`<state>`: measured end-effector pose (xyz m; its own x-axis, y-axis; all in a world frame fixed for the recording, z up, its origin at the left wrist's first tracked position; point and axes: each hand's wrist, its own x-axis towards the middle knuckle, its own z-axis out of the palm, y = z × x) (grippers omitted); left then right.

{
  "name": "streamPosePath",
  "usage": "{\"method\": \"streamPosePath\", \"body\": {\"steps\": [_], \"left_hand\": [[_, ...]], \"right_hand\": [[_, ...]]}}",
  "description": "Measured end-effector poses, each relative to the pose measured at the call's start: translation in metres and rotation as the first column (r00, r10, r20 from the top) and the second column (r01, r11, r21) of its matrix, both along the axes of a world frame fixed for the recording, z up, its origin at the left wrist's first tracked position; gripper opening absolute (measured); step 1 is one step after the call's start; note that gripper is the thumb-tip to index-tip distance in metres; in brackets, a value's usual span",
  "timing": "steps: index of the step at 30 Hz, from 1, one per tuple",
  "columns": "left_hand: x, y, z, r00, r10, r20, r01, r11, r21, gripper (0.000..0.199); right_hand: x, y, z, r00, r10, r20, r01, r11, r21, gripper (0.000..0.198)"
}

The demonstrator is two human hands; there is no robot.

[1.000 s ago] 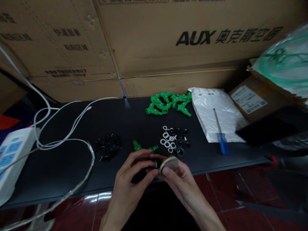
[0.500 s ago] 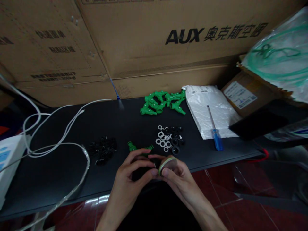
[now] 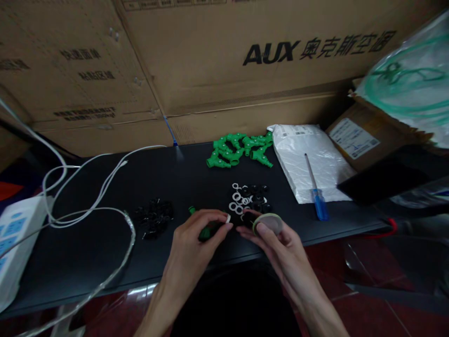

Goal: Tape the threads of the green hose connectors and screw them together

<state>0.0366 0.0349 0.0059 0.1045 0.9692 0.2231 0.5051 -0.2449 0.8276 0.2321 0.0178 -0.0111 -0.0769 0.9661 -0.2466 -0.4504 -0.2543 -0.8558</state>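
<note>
My left hand [image 3: 196,241] pinches a small white ring [image 3: 228,218] between thumb and fingertips. Under and behind it shows part of a green plastic fitting [image 3: 191,210], mostly covered by the fingers. My right hand [image 3: 280,241] is closed around a round grey disc [image 3: 269,223] with a yellow-green rim and a black part on its left side; its exact kind does not show. Just beyond the hands lie several white washers [image 3: 237,196] and, among them on the right, several black rings [image 3: 257,199].
Several green branched fittings [image 3: 228,152] lie at the back. Small black parts [image 3: 154,217] are heaped on the left, near white cables [image 3: 105,182] and a power strip [image 3: 24,243]. A blue-handled screwdriver [image 3: 319,203] rests partly on a white package [image 3: 308,159]. Cardboard boxes [image 3: 210,70] stand behind.
My hands have moved apart, the right one going rightward with the disc. The white ring now shows clearly in my left fingertips. The view has shifted slightly.
</note>
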Motion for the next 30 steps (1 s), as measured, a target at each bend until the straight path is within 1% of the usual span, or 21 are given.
{"method": "streamPosePath", "body": {"steps": [2, 4, 6, 11, 13, 15, 18, 20, 21, 23, 24, 26, 27, 28, 30], "left_hand": [[0.004, 0.016, 0.002, 0.989, -0.049, -0.136, 0.054, 0.998, 0.034, 0.011], [0.01, 0.033, 0.003, 0.961, -0.096, -0.26, 0.106, 0.994, 0.026, 0.01], [0.016, 0.047, 0.002, 0.937, -0.131, -0.324, 0.146, 0.989, 0.021, 0.009], [0.026, 0.066, -0.005, 0.926, -0.183, -0.331, 0.202, 0.979, 0.026, 0.015], [0.023, 0.068, -0.005, 0.931, -0.175, -0.319, 0.194, 0.981, 0.027, 0.017], [0.014, 0.066, -0.001, 0.946, -0.134, -0.294, 0.154, 0.987, 0.046, 0.015], [-0.007, 0.051, 0.007, 0.977, 0.004, -0.215, 0.025, 0.991, 0.132, 0.012], [-0.021, 0.03, 0.009, 0.978, 0.117, -0.172, -0.086, 0.981, 0.175, 0.012], [-0.026, 0.017, 0.008, 0.972, 0.166, -0.168, -0.137, 0.976, 0.171, 0.012], [-0.031, -0.01, -0.001, 0.949, 0.257, -0.183, -0.233, 0.962, 0.143, 0.015], [-0.031, -0.022, -0.007, 0.937, 0.288, -0.197, -0.266, 0.955, 0.132, 0.021], [-0.025, -0.042, -0.023, 0.897, 0.361, -0.255, -0.344, 0.932, 0.112, 0.046], [-0.02, -0.048, -0.031, 0.878, 0.383, -0.289, -0.368, 0.924, 0.107, 0.056], [-0.016, -0.052, -0.037, 0.862, 0.399, -0.314, -0.382, 0.917, 0.116, 0.06], [-0.007, -0.052, -0.046, 0.833, 0.429, -0.349, -0.408, 0.903, 0.137, 0.057]], "right_hand": [[0.008, 0.008, 0.002, 0.99, -0.032, 0.138, 0.028, 0.999, 0.032, 0.025], [0.013, 0.016, 0.003, 0.963, -0.03, 0.268, 0.012, 0.997, 0.071, 0.03], [0.016, 0.024, 0.001, 0.933, -0.041, 0.358, 0.004, 0.995, 0.104, 0.033], [0.022, 0.034, -0.007, 0.886, -0.07, 0.459, 0.013, 0.992, 0.126, 0.04], [0.024, 0.036, -0.009, 0.87, -0.065, 0.489, 0.008, 0.993, 0.116, 0.043], [0.027, 0.036, -0.008, 0.859, -0.055, 0.508, 0.004, 0.995, 0.102, 0.047], [0.029, 0.036, -0.006, 0.856, -0.039, 0.516, 0.0, 0.997, 0.076, 0.052], [0.029, 0.035, -0.003, 0.856, -0.031, 0.517, -0.001, 0.998, 0.061, 0.055], [0.028, 0.035, -0.002, 0.857, -0.032, 0.515, 0.002, 0.998, 0.059, 0.056], [0.028, 0.033, 0.002, 0.862, -0.049, 0.505, 0.013, 0.997, 0.073, 0.053], [0.028, 0.032, 0.005, 0.864, -0.058, 0.5, 0.017, 0.996, 0.086, 0.05], [0.028, 0.029, 0.011, 0.857, -0.071, 0.511, 0.005, 0.992, 0.129, 0.038], [0.028, 0.026, 0.014, 0.845, -0.073, 0.53, -0.013, 0.988, 0.156, 0.03], [0.027, 0.024, 0.017, 0.831, -0.071, 0.551, -0.035, 0.983, 0.181, 0.023], [0.023, 0.018, 0.022, 0.816, -0.049, 0.576, -0.087, 0.975, 0.205, 0.019]]}}
